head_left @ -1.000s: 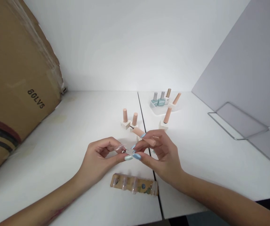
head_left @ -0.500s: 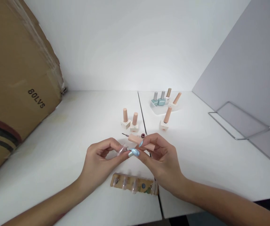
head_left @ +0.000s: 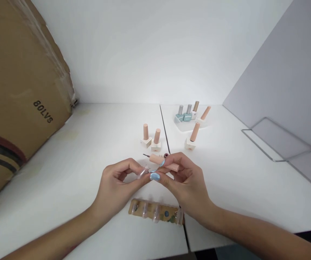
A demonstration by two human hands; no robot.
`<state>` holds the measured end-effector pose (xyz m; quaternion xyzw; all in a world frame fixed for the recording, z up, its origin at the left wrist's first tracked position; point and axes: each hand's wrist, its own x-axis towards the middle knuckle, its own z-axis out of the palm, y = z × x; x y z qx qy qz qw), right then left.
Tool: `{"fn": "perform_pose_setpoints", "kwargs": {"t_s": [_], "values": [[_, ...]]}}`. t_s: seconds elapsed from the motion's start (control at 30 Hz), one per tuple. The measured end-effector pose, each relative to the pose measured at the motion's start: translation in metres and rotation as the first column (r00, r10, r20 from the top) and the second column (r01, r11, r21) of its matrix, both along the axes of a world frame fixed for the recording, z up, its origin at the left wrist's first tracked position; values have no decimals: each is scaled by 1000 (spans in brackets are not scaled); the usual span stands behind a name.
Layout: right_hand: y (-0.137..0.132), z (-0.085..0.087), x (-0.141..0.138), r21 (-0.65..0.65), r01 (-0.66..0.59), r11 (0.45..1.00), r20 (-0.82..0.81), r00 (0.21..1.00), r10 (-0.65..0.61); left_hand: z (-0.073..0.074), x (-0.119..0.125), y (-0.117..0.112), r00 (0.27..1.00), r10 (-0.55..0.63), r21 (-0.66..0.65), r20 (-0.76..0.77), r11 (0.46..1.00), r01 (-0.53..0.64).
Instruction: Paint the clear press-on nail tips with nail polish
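Look at that polish [head_left: 154, 176], pale, glossy blue on the long nails [head_left: 162, 163] of the right hand [head_left: 186, 182] (what a pearly shine!), with left forearm [head_left: 71, 222] and right forearm [head_left: 242, 224] bare.

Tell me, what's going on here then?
A person's left hand pinches a small clear piece over a white table; the right hand, its fingertips at the left's, holds a peach-handled brush. A brown strip with more clear pieces lies nearer the camera. Peach-capped bottles stand beyond the hands, and farther back sits a translucent tray of bottles.
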<state>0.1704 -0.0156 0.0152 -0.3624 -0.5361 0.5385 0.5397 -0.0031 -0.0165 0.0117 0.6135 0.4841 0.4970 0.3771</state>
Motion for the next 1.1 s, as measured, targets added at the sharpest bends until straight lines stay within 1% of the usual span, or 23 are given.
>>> {"fn": "perform_pose_setpoints", "kwargs": {"t_s": [0.13,0.23,0.4,0.53,0.67,0.8,0.97,1.1], "values": [[0,0,2,10,-23,1000,3,1000,23,2,1,0,1000,3,-9,10,1000,-3],[1,1,4,28,-11,1000,14,1000,10,4,0,1,1000,-6,-24,22,1000,7],[6,7,8,54,105,993,-7,994,-105,6,-1,3,997,-1,-64,74,998,6],[11,11,12,44,150,988,-4,989,-150,6,-2,4,994,-2,-78,108,997,11],[12,13,14,6,184,983,55,981,-184,7,-2,4,989,-30,-74,144,996,41],[12,15,16,40,209,977,89,973,-212,7,-4,4,990,-72,-87,122,993,83],[13,16,17,96,232,968,72,968,-239,5,-7,6,986,-139,-72,94,987,146],[13,16,17,118,242,963,45,968,-248,4,-9,6,986,-152,-77,64,985,157]]}}
